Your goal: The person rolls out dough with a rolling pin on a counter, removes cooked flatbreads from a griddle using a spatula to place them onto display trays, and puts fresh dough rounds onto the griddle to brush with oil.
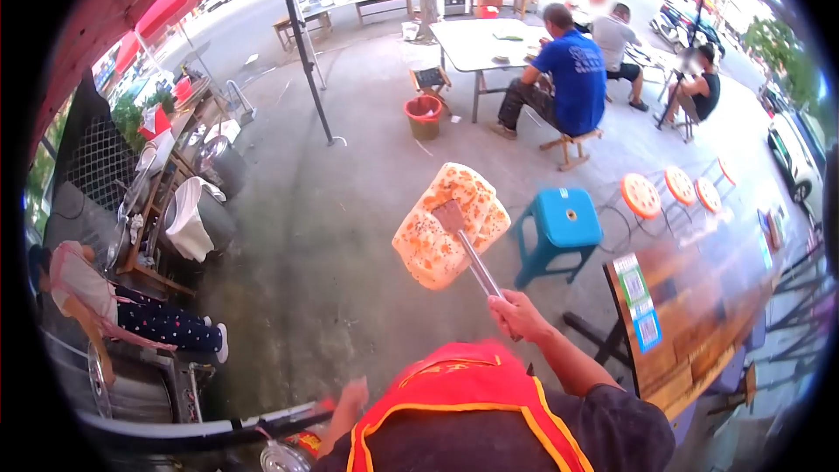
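1. Gripping the handle of metal tongs (468, 249), the right hand (517, 313) is closed tight around the lower end, fingers wrapped on the shaft so the load does not slip.
2. The tongs run from the hand toward 11 o'clock, and their flat tip is pressed against a large golden flatbread (450, 225), which hangs in the air above the concrete floor, well clear of it.
3. The flatbread is held tilted, its speckled face turned toward the camera; judged from this, holding it at arm's length on tongs keeps bare fingers off a hot surface.
4. The right forearm is extended forward and up from the red vest (463, 402), elbow bent slightly, wrist cocked to bear the weight.
5. The left hand (352, 400) sits low at 7 o'clock beside a metal rim (201, 428); it is blurred, so I cannot tell whether its fingers are open or closed on anything.
6. At 3 o'clock of the flatbread stands a blue stool (564, 225), with a wooden table (699, 315) toward 4 o'clock.
7. At 1 o'clock, people sit at a white table (476, 42), well apart.
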